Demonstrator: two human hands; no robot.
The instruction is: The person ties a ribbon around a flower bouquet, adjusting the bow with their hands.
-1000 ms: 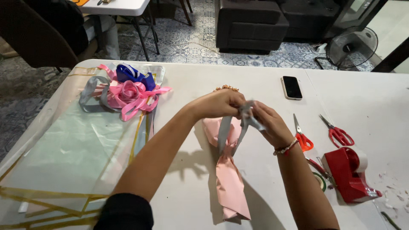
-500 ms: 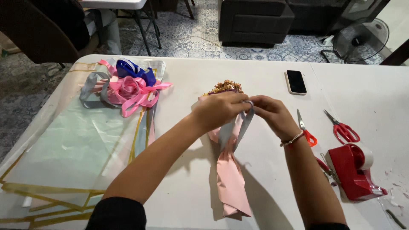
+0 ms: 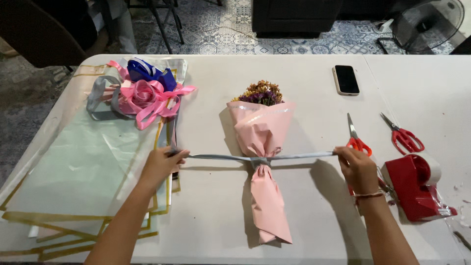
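Observation:
A small bouquet (image 3: 261,127) wrapped in pink paper lies on the white table (image 3: 304,83), dried yellow and purple flowers showing at its far end. A grey ribbon (image 3: 221,157) circles its narrow waist and stretches out tight to both sides. My left hand (image 3: 161,164) grips the ribbon's left end, over the edge of the wrapping sheets. My right hand (image 3: 358,167) grips the right end, just in front of the orange-handled scissors (image 3: 354,138).
A pile of pink, blue and grey ribbons (image 3: 140,91) sits on clear gold-edged wrapping sheets (image 3: 73,167) at the left. A black phone (image 3: 346,79) lies at the back. Red scissors (image 3: 402,135) and a red tape dispenser (image 3: 414,186) are at the right.
My hands were together over the bouquet's waist working the ribbon. They have pulled apart to left and right, drawing the ribbon taut, and the bouquet is uncovered.

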